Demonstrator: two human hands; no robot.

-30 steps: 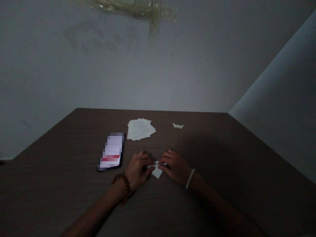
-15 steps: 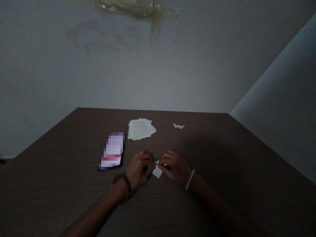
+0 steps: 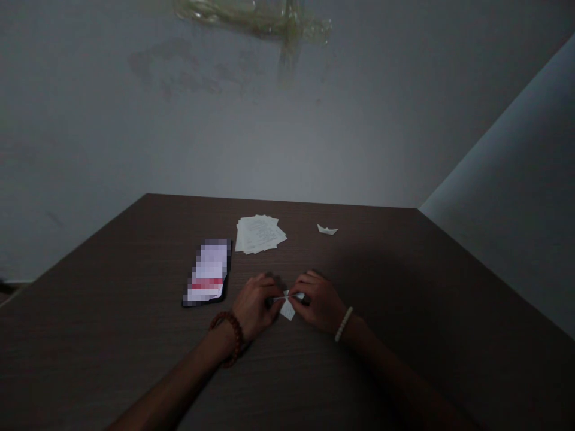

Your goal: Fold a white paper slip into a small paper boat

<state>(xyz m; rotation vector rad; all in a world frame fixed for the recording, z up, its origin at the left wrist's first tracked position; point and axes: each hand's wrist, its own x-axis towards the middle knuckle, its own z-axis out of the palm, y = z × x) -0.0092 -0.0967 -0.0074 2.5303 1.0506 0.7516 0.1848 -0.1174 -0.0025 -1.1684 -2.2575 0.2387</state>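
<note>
Between my hands, near the middle of the table, is a small folded piece of paper (image 3: 288, 309) with faint lines on it and a point facing me. My left hand (image 3: 257, 304), with a brown bead bracelet at the wrist, pinches its left side between thumb and fingers. From the other side my right hand (image 3: 318, 303), wearing a pale bead bracelet, pinches the right part. The fingertips nearly meet at the paper's centre and hide some of its folds.
A phone (image 3: 209, 272) with a lit, blurred screen lies left of my hands. Behind them rests a loose stack of printed paper sheets (image 3: 259, 233). A small folded paper boat (image 3: 327, 230) stands farther right. The brown table (image 3: 135, 251) meets a grey wall (image 3: 278, 149).
The view has shifted slightly. Both hands still pinch the paper, and its folded edges between the fingertips look a little more raised and drawn apart.
</note>
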